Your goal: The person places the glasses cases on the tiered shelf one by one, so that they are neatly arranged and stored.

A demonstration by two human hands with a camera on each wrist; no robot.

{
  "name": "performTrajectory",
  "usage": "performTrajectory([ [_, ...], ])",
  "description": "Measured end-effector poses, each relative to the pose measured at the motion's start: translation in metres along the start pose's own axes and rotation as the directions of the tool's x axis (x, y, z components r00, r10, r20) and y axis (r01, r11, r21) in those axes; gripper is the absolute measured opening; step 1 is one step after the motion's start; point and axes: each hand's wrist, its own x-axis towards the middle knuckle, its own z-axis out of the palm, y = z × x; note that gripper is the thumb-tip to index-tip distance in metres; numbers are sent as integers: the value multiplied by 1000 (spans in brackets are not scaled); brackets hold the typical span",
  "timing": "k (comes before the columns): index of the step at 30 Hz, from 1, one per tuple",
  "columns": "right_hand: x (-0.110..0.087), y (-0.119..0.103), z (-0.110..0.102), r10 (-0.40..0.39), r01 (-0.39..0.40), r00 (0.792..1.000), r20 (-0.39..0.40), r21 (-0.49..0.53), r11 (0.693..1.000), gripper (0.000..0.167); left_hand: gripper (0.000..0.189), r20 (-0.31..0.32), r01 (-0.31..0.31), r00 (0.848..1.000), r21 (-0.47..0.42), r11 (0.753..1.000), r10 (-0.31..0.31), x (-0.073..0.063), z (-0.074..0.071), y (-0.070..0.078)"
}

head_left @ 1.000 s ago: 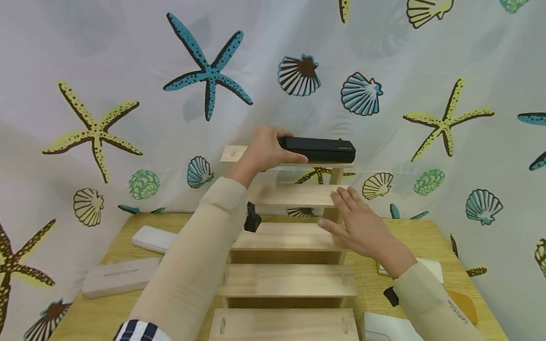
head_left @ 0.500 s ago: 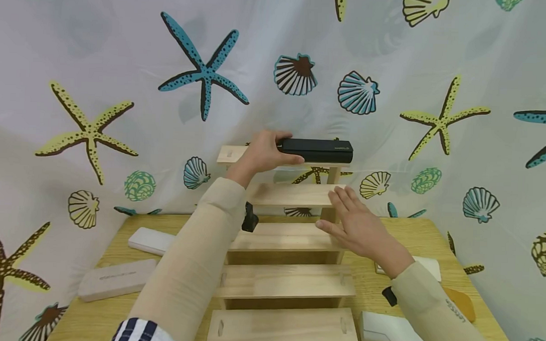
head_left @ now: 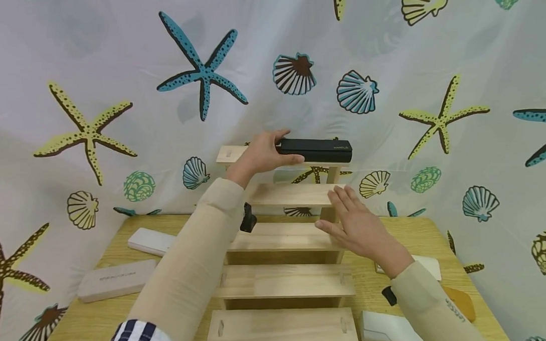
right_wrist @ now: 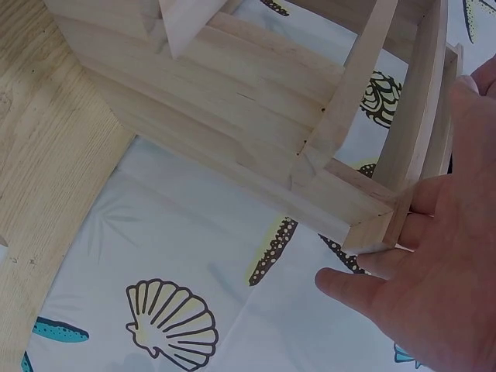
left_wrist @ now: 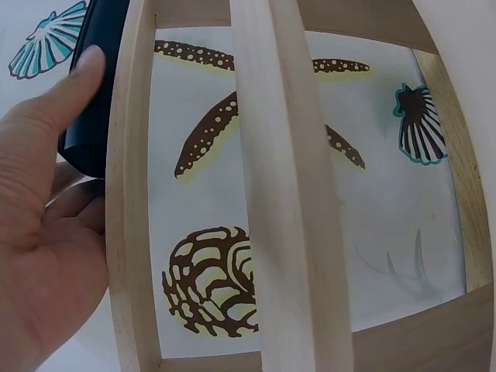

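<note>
A long black glasses case [head_left: 319, 150] lies along the top shelf [head_left: 230, 153] of a stepped wooden rack. My left hand [head_left: 265, 152] holds the case by its left end, thumb along its front and fingers behind. In the left wrist view the thumb [left_wrist: 89, 66] presses on the dark case, and the lower fingers are partly hidden by the wood. My right hand [head_left: 363, 224] rests with straight fingers on the right end of the second shelf [head_left: 290, 193]. In the right wrist view its thumb [right_wrist: 349, 291] stands apart from the wood.
Three lower shelves [head_left: 283, 329] step toward me. Left on the wooden table [head_left: 121, 235] lie a white case [head_left: 150, 240] and a grey-white case [head_left: 115, 280]. To the right are a white flap case [head_left: 391, 330], an orange item [head_left: 460, 303] and a pale case [head_left: 427, 266]. A patterned curtain hangs behind.
The view has shifted slightly. The left hand's fingertips have straightened a little behind the case. The case and the right hand stay in place on the rack.
</note>
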Motion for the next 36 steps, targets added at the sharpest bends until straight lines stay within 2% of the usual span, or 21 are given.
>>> performTrajectory([
  [4,0,0,0,-8,8,1000,-6,-7,1000,91,86,-56,-13,998,-61,998,10,-6,-2,-2],
  [7,0,-1,1,-13,13,1000,-8,-14,1000,91,72,-162,-55,986,-138,989,32,-14,-6,-8],
  [9,1,-1,1,-20,20,1000,-10,-19,1000,90,59,-262,-98,964,-165,981,52,-22,-13,-12],
  [11,1,-2,1,-23,23,1000,-9,-22,999,90,46,-355,-141,932,-162,977,76,-28,-20,-17],
  [13,1,-2,1,-21,21,1000,-5,-22,1000,90,37,-409,-168,908,-151,974,93,-37,-30,-25],
  [15,1,-2,0,-16,16,1000,0,-21,1000,90,34,-425,-176,900,-147,973,98,-46,-38,-33],
  [19,0,-3,0,-11,12,1000,4,-20,1000,89,34,-412,-172,905,-127,977,106,-72,-54,-53],
  [26,-1,-3,-1,-16,16,1000,5,-28,999,89,32,-417,-175,901,-93,980,121,-119,-69,-94],
  [33,-1,-4,0,-14,14,1000,-3,-25,1000,89,42,-380,-147,921,-139,979,84,-167,-78,-136],
  [36,-1,-4,-1,-17,17,1000,-5,-20,1000,89,44,-386,-126,921,-156,980,57,-186,-80,-154],
])
